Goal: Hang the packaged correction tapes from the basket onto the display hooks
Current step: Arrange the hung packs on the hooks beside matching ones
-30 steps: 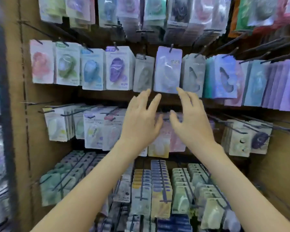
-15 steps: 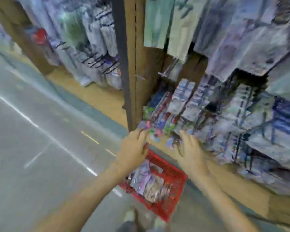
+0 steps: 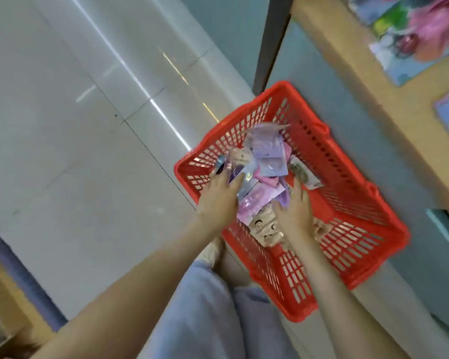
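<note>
A red plastic basket (image 3: pixel 353 203) stands on the floor at the foot of the display. Inside lies a loose heap of packaged correction tapes (image 3: pixel 266 161) in purple, pink and beige wrappers. My left hand (image 3: pixel 219 196) reaches into the basket at the heap's left side, fingers stretched out and touching the packets. My right hand (image 3: pixel 294 212) is over the heap's right side, fingers extended over beige packets (image 3: pixel 263 225). Neither hand visibly grips a packet. The display hooks are out of the frame.
The wooden base of the display shelf (image 3: pixel 389 81) runs along the right, with blurred packets (image 3: pixel 415 32) at the top right. A dark upright post (image 3: pixel 272 42) rises behind the basket. Pale tiled floor (image 3: pixel 75 125) spreads to the left. My legs (image 3: pixel 205 307) are below.
My view has swung from the hanging packets down to the floor. Both hands dropped from the hooks into the red basket and now reach the heap of packets.
</note>
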Tool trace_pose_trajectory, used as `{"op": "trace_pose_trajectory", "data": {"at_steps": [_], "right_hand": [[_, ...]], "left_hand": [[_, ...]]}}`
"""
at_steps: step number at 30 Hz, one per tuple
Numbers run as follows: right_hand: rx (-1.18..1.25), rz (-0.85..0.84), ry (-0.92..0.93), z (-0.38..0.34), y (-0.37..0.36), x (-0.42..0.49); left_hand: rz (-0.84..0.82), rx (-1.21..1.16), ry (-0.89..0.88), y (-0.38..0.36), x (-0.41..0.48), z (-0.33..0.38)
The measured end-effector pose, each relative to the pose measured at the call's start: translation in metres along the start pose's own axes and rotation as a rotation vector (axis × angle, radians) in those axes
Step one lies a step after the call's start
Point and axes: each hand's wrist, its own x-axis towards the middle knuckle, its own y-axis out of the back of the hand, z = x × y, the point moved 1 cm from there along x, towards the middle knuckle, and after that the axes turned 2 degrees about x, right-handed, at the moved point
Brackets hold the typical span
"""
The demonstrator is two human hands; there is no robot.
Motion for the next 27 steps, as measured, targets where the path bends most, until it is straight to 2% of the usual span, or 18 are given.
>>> {"op": "trace_pose_trajectory", "data": {"at_steps": [4,7,11,14,16,19,24,27], "right_hand": [[-0.039,0.115,0.095,-0.011,-0.043,0.098],[-0.035,0.118,0.103,-0.015,-0.063,0.137],[-0.106,0.103,0.152,0.005,-0.068,0.125],[-0.04,0.051,0.221,0.019,-0.07,0.099],[-0.031,0.035,0.239,0.028,-0.071,0.083],[-0.073,0.057,0.151,0.043,-0.065,0.062],[-0.242,0.106,-0.052,0.069,-0.042,0.046],[-0.182,0.071,-0.095,0.069,-0.027,0.045]], "left_hand": [[0.012,0.0,-0.011,-0.041,0.057,-0.004],[-0.03,0.027,0.025,-0.054,0.092,-0.003],[-0.038,-0.151,0.071,-0.07,0.108,-0.004],[-0.033,-0.433,0.135,-0.076,0.1,0.006],[-0.092,-0.441,0.156,-0.077,0.098,0.012],[-0.154,-0.424,0.189,-0.081,0.095,0.024],[-0.138,-0.393,0.33,-0.098,0.116,0.049],[-0.11,-0.369,0.373,-0.092,0.122,0.058]]}}
